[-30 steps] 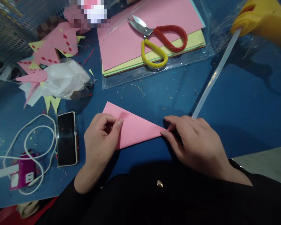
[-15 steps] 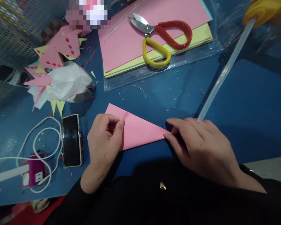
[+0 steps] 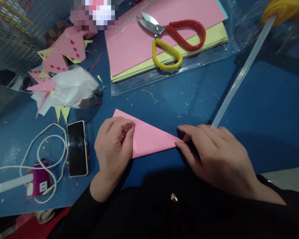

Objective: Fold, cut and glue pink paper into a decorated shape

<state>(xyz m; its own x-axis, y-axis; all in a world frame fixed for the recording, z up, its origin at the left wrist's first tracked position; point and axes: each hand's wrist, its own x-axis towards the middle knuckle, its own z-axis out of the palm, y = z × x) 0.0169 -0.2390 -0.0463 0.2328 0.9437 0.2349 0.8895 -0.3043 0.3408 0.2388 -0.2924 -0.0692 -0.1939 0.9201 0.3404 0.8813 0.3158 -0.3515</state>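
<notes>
A folded pink paper [image 3: 150, 139], shaped like a long triangle, lies on the blue table in front of me. My left hand [image 3: 116, 139] rests on its wide end, fingers curled and brought close to the thumb against the paper. At the narrow tip on the right, my right hand [image 3: 214, 152] pinches the paper between thumb and forefinger. A translucent glue stick [image 3: 241, 76] runs from a yellow tool [image 3: 279, 11] down to the back of my right hand's fingers. Whether those fingers touch the stick cannot be seen.
Red-and-yellow-handled scissors [image 3: 164, 39] lie on coloured paper sheets [image 3: 129, 49] in a clear bag. To the left are pink and yellow paper cutouts [image 3: 57, 59], crumpled white wrapping [image 3: 73, 87], a phone-like black object [image 3: 77, 149], a white cable [image 3: 40, 132] and a purple box [image 3: 37, 181].
My left hand has shifted slightly right over the pink paper, and its fingers have straightened somewhat. The right hand keeps its pinch at the tip.
</notes>
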